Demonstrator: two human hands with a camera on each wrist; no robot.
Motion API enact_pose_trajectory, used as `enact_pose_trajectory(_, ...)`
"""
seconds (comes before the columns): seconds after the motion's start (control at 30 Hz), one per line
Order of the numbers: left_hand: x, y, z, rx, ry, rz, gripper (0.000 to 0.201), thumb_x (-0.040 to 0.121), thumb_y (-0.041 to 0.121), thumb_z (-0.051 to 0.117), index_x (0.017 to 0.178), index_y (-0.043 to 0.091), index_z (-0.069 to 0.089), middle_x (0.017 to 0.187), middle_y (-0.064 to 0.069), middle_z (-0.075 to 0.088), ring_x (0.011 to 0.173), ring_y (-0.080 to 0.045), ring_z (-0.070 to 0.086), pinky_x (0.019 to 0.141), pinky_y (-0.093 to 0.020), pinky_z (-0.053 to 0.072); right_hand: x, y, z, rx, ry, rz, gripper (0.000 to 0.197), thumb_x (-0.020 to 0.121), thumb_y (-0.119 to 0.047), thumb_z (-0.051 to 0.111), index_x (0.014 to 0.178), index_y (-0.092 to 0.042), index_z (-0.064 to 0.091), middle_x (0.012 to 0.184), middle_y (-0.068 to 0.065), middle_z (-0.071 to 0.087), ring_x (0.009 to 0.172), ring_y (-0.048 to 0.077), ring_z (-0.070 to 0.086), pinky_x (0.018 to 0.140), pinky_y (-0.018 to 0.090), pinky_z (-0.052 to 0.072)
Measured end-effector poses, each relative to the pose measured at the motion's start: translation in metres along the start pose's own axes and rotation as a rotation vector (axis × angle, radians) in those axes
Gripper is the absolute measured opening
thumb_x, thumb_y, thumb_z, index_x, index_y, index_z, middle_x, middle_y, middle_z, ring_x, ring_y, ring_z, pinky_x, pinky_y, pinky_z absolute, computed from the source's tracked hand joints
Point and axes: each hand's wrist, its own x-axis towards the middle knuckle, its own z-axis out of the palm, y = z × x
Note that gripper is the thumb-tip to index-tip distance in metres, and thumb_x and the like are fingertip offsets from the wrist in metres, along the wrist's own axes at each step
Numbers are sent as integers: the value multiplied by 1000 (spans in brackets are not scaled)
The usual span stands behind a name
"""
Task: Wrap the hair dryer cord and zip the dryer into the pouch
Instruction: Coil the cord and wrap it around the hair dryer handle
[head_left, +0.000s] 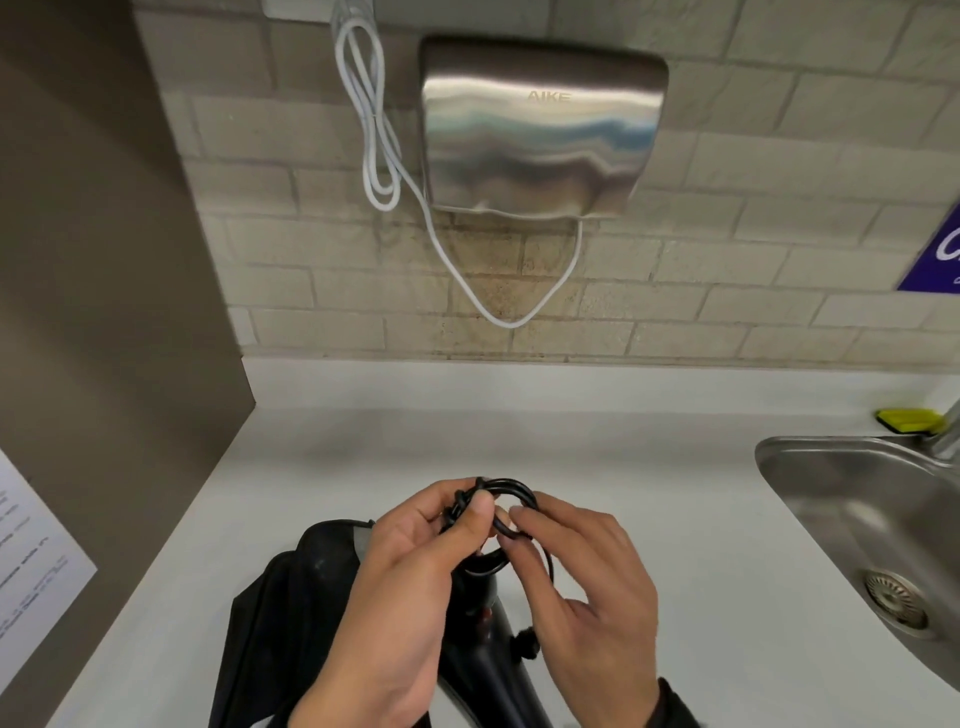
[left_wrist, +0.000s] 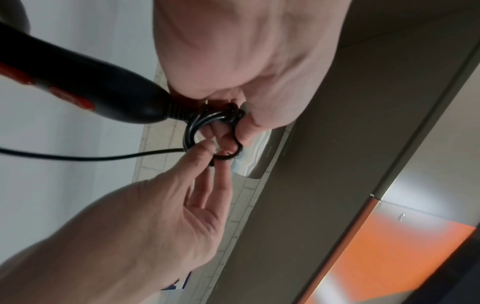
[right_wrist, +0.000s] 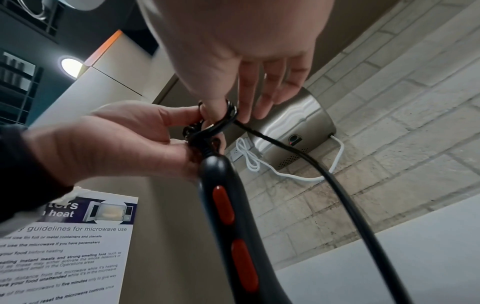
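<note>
Both hands are over the white counter (head_left: 363, 447), holding a small coil of black cord (head_left: 511, 491). My left hand (head_left: 470, 506) pinches one side of the coil (left_wrist: 189, 133) between thumb and fingers. My right hand (head_left: 519, 525) pinches the other side with thumb and forefinger, its other fingers straight. The black hair dryer handle (head_left: 488, 623) with red buttons (right_wrist: 224, 205) hangs below the coil. A loose length of cord (right_wrist: 324, 174) runs off from the coil. The black pouch (head_left: 291, 597) lies on the counter under my left wrist.
A steel sink (head_left: 810, 467) is set in the counter at the right, with a yellow sponge (head_left: 909, 421) behind it. A steel hand dryer (head_left: 540, 124) with a white cable (head_left: 374, 135) hangs on the tiled wall. A brown side panel (head_left: 104, 312) with a paper notice (head_left: 31, 545) stands at the left.
</note>
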Motion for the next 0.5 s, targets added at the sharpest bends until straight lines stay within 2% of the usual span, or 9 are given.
enact_pose_trajectory(0.07, 1, -1, -4, -8, 2, -5, 33, 78, 30, 71, 100, 6, 73, 94, -14, 71, 96, -28, 63, 107, -57, 37, 0, -1, 2, -72, 10, -7, 11, 83, -28, 72, 93, -26, 77, 102, -4, 74, 84, 22, 65, 70, 37, 53)
enact_pose_trajectory(0.13, 2, 1, -4, 2, 3, 13, 30, 79, 29, 75, 100, 7, 73, 91, -13, 70, 94, -27, 61, 106, -54, 39, 2, -8, 0, -47, -54, 54, 9, 83, -34, 69, 91, -33, 74, 103, -12, 72, 90, 17, 63, 74, 28, 51)
enact_pose_trajectory(0.17, 3, 2, -4, 11, 9, 24, 27, 81, 28, 78, 98, 8, 73, 88, -13, 69, 91, -26, 61, 102, -51, 41, 4, -12, -2, 0, -102, 142, 9, 82, -38, 69, 90, -35, 72, 103, -16, 70, 94, 13, 62, 76, 22, 49)
enact_pose_trajectory(0.23, 4, 5, -2, 36, 37, 59, 22, 81, 31, 71, 93, 12, 73, 78, -7, 67, 83, -20, 60, 92, -43, 42, 10, -17, -7, 168, -210, 399, 11, 77, -43, 69, 83, -35, 72, 102, -15, 68, 94, 11, 62, 71, 12, 44)
enact_pose_trajectory(0.3, 7, 5, -3, 121, 69, 138, 21, 85, 32, 62, 88, 14, 71, 72, 0, 62, 77, -12, 57, 85, -32, 41, 18, -16, -16, 382, -331, 626, 19, 75, -43, 69, 73, -25, 71, 93, -14, 66, 79, 6, 60, 66, 13, 43)
enact_pose_trajectory(0.37, 10, 3, -4, 250, 72, 219, 24, 89, 35, 56, 86, 14, 68, 70, 6, 57, 75, -8, 53, 78, -21, 40, 26, -15, -25, 582, -434, 794, 28, 77, -44, 66, 68, -18, 68, 80, -10, 62, 71, 9, 53, 66, 18, 44)
enact_pose_trajectory(0.43, 13, -1, -5, 335, 66, 262, 25, 90, 36, 53, 87, 15, 66, 69, 11, 54, 73, -7, 51, 73, -12, 39, 32, -16, -33, 719, -478, 860, 38, 77, -51, 62, 62, -16, 62, 75, -2, 55, 73, 14, 48, 67, 23, 43)
enact_pose_trajectory(0.5, 15, -4, -4, 367, 70, 280, 23, 92, 35, 52, 87, 18, 65, 68, 12, 53, 72, -5, 51, 69, -8, 39, 34, -16, -39, 794, -500, 862, 42, 75, -55, 66, 60, -16, 61, 74, 3, 55, 77, 19, 48, 68, 26, 43)
